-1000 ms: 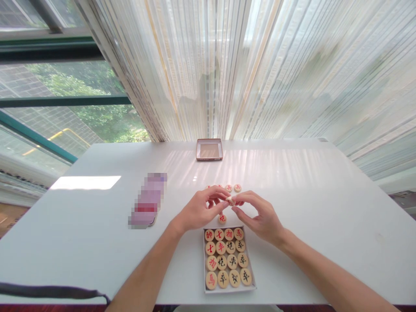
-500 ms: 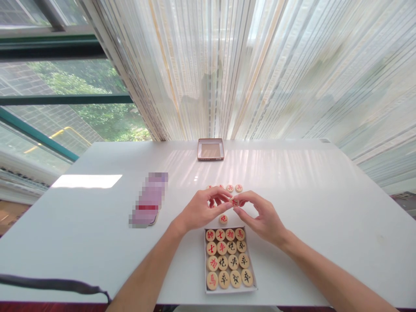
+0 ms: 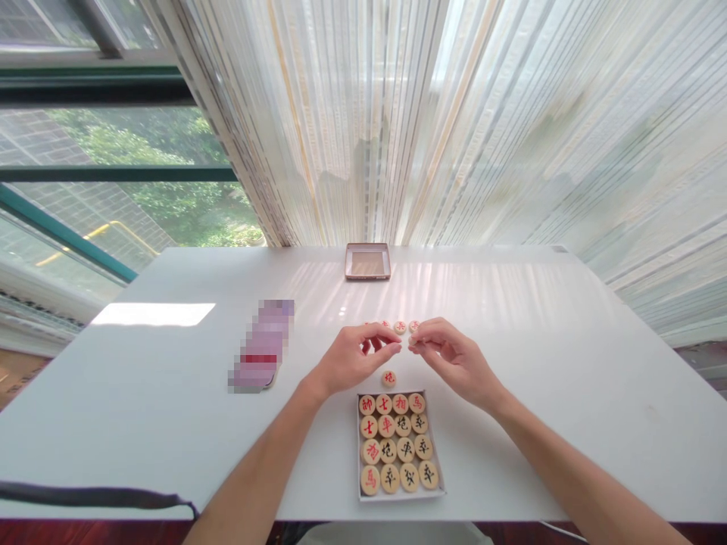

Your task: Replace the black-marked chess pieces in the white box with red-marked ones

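Observation:
Between the thumb and fingers of my right hand [image 3: 457, 359] is a wooden Chinese chess piece [image 3: 413, 341], turned so its character hardly shows. My left hand [image 3: 352, 357] hovers just to the left, thumb and forefinger slightly apart and nothing visible between them. A row of red-marked pieces [image 3: 400, 327] lies beyond the hands, partly covered by the fingers. One red cannon piece [image 3: 388, 378] rests on the table in front of an open box [image 3: 363, 497], which holds rows of red and black pieces [image 3: 386, 426] face up.
A box lid [image 3: 368, 277] lies near the far edge of the white table [image 3: 528, 318]. To the left is a blurred-out phone-like object [image 3: 261, 344]. A dark strap [image 3: 96, 496] crosses the near left corner. Curtains [image 3: 363, 129] hang behind the table.
My left fingers have come off the chess piece that both hands were touching. My right hand keeps it, now turned more edge-on. The view has shifted slightly.

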The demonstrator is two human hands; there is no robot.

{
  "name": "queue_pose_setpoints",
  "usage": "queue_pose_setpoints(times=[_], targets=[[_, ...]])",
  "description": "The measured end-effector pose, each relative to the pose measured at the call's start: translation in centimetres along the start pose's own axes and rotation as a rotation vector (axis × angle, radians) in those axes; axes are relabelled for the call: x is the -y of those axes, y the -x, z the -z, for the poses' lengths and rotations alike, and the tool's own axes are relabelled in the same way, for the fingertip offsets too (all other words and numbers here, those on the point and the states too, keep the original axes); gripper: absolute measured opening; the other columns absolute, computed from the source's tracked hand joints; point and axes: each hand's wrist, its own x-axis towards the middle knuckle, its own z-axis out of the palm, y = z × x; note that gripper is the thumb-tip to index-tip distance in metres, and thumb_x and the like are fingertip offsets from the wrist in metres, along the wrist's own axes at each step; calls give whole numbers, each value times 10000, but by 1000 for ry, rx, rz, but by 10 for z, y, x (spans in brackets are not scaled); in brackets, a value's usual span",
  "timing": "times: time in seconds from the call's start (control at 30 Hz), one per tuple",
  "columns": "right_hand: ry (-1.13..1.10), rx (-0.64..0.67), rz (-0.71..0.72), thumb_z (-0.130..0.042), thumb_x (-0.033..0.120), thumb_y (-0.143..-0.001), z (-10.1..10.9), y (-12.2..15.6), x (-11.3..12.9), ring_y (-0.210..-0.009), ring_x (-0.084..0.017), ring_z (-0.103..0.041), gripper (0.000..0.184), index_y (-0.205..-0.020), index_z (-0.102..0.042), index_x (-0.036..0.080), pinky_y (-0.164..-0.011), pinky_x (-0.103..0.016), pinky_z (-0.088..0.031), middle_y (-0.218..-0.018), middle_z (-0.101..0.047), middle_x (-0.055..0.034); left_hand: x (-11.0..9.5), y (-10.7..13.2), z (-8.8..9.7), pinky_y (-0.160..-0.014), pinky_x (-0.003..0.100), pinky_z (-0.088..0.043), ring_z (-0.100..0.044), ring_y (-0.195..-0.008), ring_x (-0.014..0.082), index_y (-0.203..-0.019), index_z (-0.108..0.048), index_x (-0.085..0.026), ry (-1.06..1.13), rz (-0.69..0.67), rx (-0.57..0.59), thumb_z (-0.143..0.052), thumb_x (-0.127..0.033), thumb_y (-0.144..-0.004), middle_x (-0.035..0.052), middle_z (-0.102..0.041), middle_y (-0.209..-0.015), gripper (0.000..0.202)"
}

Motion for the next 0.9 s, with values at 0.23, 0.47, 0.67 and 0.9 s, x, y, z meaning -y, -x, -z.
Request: queue_pose_setpoints(times=[0.23,0.47,0.67,0.9], targets=[[106,81,-140,-683,313,-954,9,7,33,-935,-202,-702,106,-999,-643,226,-877,-389,-588,-972,-660,-36,-3,1,12,-594,247,-479,-610,-558,133,-891,-724,-157,-11,93,28,-443,-527,-1029,21,-700,-629,484],[151,66,-244,-676,368,-959,0,52,49,-856,-194,-710,150,-954,-642,222,-816,-360,-603,-897,-677,-26,-42,25,32,-731,278,-508,-698,-778,181,-986,-734,-241,-328,-4,93,-545,-400,-1004,5,-769,-854,248],[14,-128,-229,-644,357,-981,-15,86,36,-691,-154,-674,121,-994,-664,239,-683,-307,-592,-857,-660,-13,-40,86,0,-932,350,-523,-650,-1044,215,-1063,-686,-247,-239,-113,-153,-567,-266,-1003,50,-718,-1061,134],[-80,-54,-298,-596,352,-1010,-33,96,33,-915,-207,-722,153,-1112,-666,262,-863,-359,-613,-1022,-699,-56,-13,136,-38,-1097,496,-472,-486,-1328,282,-1192,-620,-275,-286,-100,-275,-576,-180,-967,103,-553,-1375,248]])
